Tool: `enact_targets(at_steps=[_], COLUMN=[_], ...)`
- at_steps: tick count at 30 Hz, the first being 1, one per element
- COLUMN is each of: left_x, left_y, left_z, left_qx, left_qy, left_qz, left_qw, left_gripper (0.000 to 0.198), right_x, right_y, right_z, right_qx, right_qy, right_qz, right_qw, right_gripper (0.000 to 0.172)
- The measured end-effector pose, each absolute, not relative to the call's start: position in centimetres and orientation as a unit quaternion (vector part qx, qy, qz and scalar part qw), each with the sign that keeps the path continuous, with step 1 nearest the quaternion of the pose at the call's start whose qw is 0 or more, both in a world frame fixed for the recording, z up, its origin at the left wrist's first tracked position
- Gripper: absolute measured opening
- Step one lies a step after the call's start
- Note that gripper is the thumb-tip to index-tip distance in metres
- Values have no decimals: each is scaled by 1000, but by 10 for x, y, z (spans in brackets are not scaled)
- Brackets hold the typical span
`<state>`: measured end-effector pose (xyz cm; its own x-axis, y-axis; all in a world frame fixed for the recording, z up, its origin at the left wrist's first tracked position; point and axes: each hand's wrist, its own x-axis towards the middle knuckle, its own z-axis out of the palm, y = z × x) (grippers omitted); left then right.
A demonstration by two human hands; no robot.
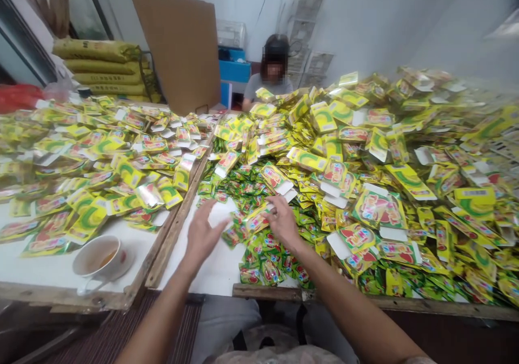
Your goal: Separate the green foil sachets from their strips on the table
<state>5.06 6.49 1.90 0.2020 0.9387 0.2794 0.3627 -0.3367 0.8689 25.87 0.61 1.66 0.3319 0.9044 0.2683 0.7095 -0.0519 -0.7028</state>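
My left hand point(205, 231) is open over the bare white strip of the table point(221, 264), its thumb and fingers spread apart. Small green sachets point(232, 237) lie just beyond its thumb. My right hand point(283, 222) has its fingers curled around the right end of a small yellow-and-green printed carton point(256, 220). That carton is tilted between the two hands. Beneath and around it is a heap of green sachets with red print point(270, 258). Another carton with its white flap open point(275, 177) rests on the heap just past my right fingers.
A large pile of yellow cartons point(389, 202) covers the right side. More cartons point(130, 169) spread over the left table, near a white cup point(99, 258) of brownish liquid. Wooden edging point(178, 218) divides the tables. Opposite sits a person point(270, 83), beside a cardboard sheet point(178, 45).
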Motion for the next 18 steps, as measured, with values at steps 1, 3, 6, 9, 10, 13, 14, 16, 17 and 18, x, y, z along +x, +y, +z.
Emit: enact_targets(at_steps=[1, 3, 6, 9, 10, 13, 14, 16, 17, 18], left_x=[60, 74, 79, 71, 66, 55, 52, 44, 38, 32], left_y=[56, 45, 42, 47, 49, 52, 52, 51, 50, 48], left_z=[10, -1, -7, -12, -13, -12, -10, -4, -1, 1], left_qx=[715, 727, 713, 687, 674, 620, 597, 552, 534, 518], left_qy=[455, 446, 450, 475, 483, 479, 473, 464, 463, 465], left_qz=[393, 338, 293, 327, 349, 412, 428, 453, 462, 468], left_qw=[357, 398, 451, 442, 437, 466, 486, 524, 536, 545], left_gripper=[62, 63, 40, 32, 34, 42, 45, 50, 51, 52], right_x=[250, 237, 238, 265, 277, 308, 313, 314, 311, 307], right_y=[4, -1, -10, -16, -16, -12, -10, -6, -5, -5], right_z=[15, 15, 27, 46, 51, 63, 65, 68, 69, 70], right_qx=[-695, -663, -672, -759, -786, -804, -797, -774, -763, -753], right_qy=[-564, -579, -642, -629, -600, -560, -568, -595, -607, -617], right_qz=[155, 200, 133, -73, -127, -196, -202, -216, -224, -229], right_qw=[419, 430, 344, 147, 81, -30, -38, -24, -9, 4], right_gripper=[32, 33, 32, 33, 34, 26, 25, 27, 27, 27])
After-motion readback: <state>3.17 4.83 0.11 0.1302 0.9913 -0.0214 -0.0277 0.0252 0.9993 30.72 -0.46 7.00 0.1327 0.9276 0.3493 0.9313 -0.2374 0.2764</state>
